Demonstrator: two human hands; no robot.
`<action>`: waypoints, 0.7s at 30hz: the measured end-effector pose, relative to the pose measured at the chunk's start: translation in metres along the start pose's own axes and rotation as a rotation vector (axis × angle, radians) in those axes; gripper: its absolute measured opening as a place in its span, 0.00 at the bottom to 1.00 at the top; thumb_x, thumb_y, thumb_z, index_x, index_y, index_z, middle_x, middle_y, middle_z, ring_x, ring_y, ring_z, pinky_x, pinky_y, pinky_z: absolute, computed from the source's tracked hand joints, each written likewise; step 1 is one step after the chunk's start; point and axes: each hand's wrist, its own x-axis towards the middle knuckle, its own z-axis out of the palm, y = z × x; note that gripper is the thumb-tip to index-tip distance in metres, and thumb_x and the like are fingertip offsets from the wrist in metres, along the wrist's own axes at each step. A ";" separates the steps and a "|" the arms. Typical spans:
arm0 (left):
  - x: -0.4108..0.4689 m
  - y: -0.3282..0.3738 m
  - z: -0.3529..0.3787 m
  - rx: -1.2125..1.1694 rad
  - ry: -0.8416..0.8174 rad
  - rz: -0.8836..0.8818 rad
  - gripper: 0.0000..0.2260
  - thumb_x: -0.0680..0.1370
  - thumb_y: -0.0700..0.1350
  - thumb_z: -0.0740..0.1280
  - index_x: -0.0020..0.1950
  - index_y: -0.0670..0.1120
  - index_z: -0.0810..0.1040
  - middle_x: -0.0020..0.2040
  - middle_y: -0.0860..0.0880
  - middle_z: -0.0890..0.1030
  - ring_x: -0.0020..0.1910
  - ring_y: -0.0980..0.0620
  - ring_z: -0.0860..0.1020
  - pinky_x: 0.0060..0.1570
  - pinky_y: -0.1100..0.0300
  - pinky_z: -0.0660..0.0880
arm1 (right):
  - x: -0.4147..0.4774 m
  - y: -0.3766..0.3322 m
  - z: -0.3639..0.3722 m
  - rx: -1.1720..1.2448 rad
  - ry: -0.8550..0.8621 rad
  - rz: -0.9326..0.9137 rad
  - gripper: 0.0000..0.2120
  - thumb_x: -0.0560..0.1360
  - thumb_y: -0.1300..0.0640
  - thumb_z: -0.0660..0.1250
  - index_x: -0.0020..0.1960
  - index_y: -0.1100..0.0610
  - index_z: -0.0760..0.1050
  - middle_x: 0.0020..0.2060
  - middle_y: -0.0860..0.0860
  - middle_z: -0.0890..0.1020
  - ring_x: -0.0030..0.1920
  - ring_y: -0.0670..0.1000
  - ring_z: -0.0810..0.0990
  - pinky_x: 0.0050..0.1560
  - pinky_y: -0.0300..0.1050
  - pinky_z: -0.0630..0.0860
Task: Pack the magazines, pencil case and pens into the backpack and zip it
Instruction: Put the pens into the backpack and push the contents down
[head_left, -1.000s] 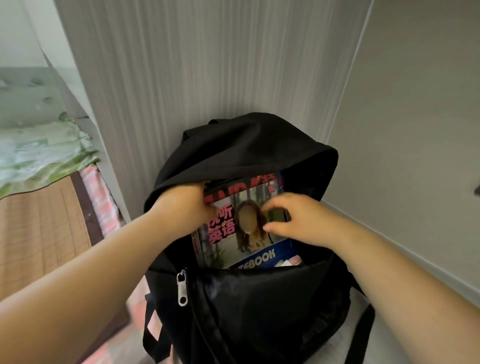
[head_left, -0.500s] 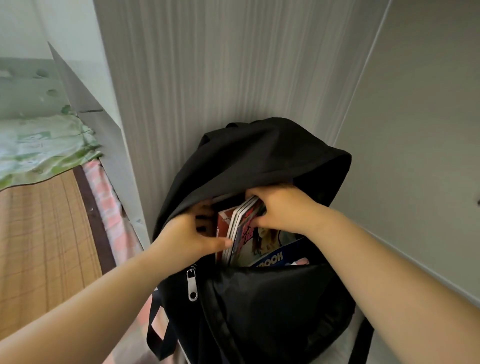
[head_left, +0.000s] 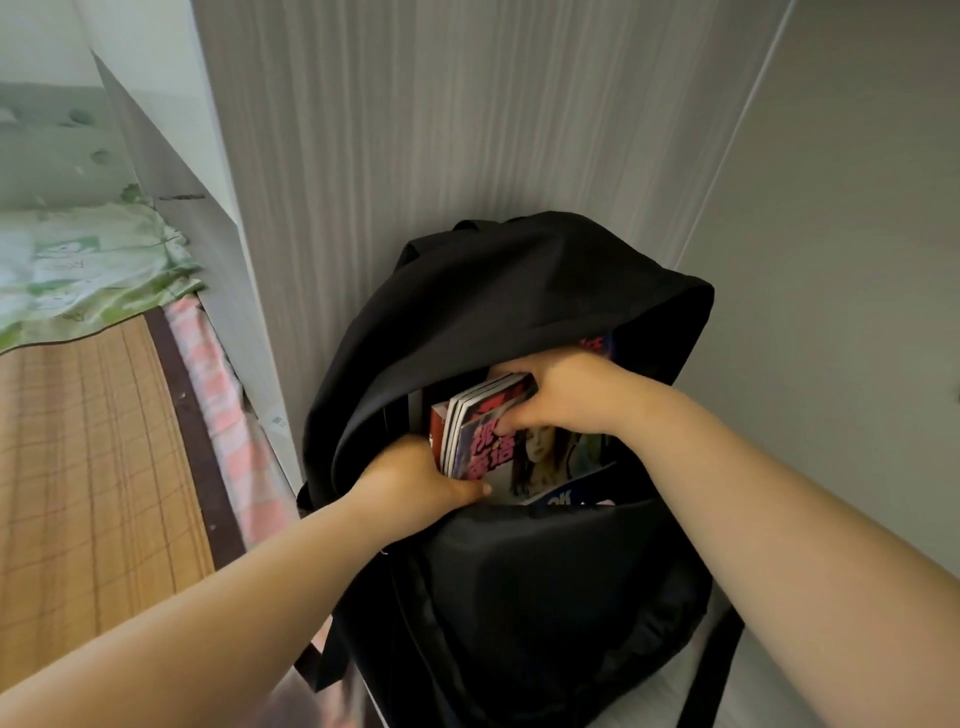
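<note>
Black backpack (head_left: 493, 291), open, leaning against the wall. Magazines (head_left: 488, 431), cover-flat a second ago, now stand bunched in its mouth. The right hand (head_left: 561, 395) grips their top corner; the left hand (head_left: 415, 478) sits at their lower edge, its hold hidden. Seating appears nearly complete.

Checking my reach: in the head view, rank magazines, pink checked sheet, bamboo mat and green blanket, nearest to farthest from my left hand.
1. Magazines, touching the left hand.
2. Pink checked sheet, to its left.
3. Bamboo mat, farther left.
4. Green blanket, far upper left.
</note>
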 end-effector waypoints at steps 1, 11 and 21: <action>0.002 0.002 0.003 -0.038 0.024 -0.017 0.17 0.69 0.47 0.72 0.57 0.45 0.78 0.54 0.46 0.81 0.55 0.48 0.77 0.46 0.65 0.67 | 0.000 0.001 0.000 0.016 0.016 0.003 0.18 0.69 0.56 0.70 0.59 0.54 0.74 0.57 0.53 0.79 0.55 0.51 0.75 0.51 0.39 0.68; 0.014 0.029 -0.020 0.003 0.162 0.157 0.10 0.72 0.47 0.69 0.51 0.46 0.80 0.41 0.51 0.77 0.45 0.49 0.76 0.45 0.61 0.67 | -0.044 0.039 0.027 0.044 0.344 0.113 0.05 0.72 0.60 0.64 0.47 0.56 0.77 0.42 0.48 0.78 0.42 0.46 0.74 0.41 0.38 0.70; 0.044 0.084 -0.060 0.355 0.120 0.437 0.12 0.71 0.42 0.68 0.52 0.39 0.76 0.46 0.43 0.80 0.41 0.49 0.73 0.33 0.64 0.68 | -0.007 0.024 0.043 -0.438 -0.535 0.094 0.16 0.76 0.56 0.58 0.63 0.58 0.67 0.59 0.56 0.75 0.50 0.57 0.73 0.42 0.44 0.68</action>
